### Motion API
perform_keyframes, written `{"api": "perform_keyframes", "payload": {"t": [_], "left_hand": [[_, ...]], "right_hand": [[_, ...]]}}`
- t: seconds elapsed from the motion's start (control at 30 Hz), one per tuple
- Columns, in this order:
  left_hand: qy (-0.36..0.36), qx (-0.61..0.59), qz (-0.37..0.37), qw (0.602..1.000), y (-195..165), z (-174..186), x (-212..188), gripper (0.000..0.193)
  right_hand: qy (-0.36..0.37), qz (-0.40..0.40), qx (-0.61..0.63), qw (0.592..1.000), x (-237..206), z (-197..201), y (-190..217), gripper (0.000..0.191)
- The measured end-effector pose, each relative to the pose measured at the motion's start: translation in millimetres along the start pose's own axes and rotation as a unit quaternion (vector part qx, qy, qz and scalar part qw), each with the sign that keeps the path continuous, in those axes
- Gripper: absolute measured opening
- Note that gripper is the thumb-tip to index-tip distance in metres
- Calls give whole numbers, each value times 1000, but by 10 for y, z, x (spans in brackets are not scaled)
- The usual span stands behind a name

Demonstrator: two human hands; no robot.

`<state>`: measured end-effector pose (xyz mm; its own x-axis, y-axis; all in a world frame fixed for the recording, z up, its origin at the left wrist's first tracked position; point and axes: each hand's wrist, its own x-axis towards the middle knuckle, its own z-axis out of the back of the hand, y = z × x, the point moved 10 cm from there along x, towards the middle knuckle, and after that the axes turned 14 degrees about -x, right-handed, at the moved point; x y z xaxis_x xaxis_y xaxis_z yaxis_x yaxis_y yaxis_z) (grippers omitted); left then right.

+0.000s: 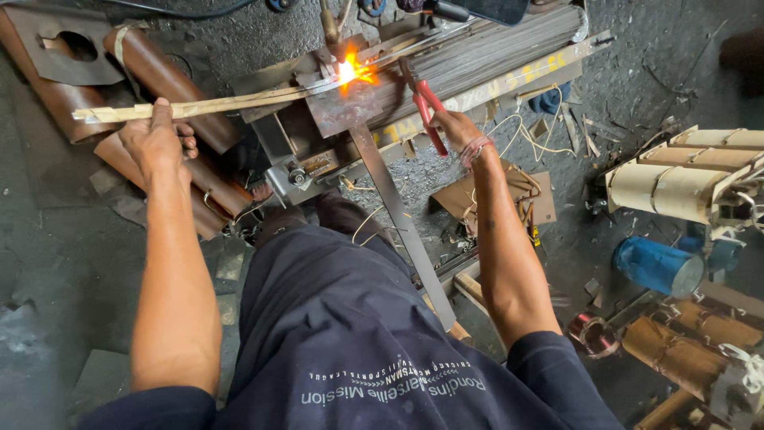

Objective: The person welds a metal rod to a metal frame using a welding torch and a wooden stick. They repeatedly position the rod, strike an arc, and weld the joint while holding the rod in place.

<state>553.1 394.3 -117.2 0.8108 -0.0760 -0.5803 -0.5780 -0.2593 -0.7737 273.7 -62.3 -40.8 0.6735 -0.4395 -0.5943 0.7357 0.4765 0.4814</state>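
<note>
**Flame at the joint, both hands close to the heat**

A dark, gritty workshop floor [64, 263] is spreading out under the person, littered with scraps, brown cylinders and paper-wrapped coils [676, 179], and a low steel jig is serving as the counter [350, 111].

The left hand [159, 139] is closing around the near end of a long, pale metal strip [215, 103], thumb on top, fingers curled beneath. The right hand [458, 131] is gripping red-handled pliers [426, 107], whose nose is reaching toward the glowing spot.

The strip is running from the left hand up and rightward to the torch flame [350, 72], which is burning beyond both hands, nearer the right one.

Judging from this, heat is likely travelling along the strip toward the bare left hand, so a burn or a sudden release looks possible. If the left hand's hold is wavering, the far end could be sliding off the heated joint. Sparks may also be landing on the forearms, or on the loose wire [525, 135] lying just right of the right hand.
</note>
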Motion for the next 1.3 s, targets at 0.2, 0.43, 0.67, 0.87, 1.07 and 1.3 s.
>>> {"api": "perform_keyframes", "payload": {"t": [0.2, 0.43, 0.67, 0.87, 1.07, 1.3], "left_hand": [[-8, 3, -1, 1000, -23, 80, -10, 27], [-14, -7, 1, 1000, -57, 112, -56, 24], [-19, -17, 4, 1000, -66, 134, -70, 23], [-4, -20, -14, 1000, -84, 141, -45, 22], [6, -27, 0, 1000, -59, 140, -51, 21], [-8, -20, 1, 1000, -38, 190, -54, 21]], "right_hand": [[15, 29, -36, 999, -21, 66, 60, 44], [73, 37, -15, 997, 45, -48, 8, 46], [95, -130, 229, 960, -61, -189, -384, 43], [126, -124, 132, 975, -66, -295, -259, 42], [175, -117, -75, 975, 8, -265, -246, 40], [124, -110, -87, 982, 29, 37, -302, 40]]}}
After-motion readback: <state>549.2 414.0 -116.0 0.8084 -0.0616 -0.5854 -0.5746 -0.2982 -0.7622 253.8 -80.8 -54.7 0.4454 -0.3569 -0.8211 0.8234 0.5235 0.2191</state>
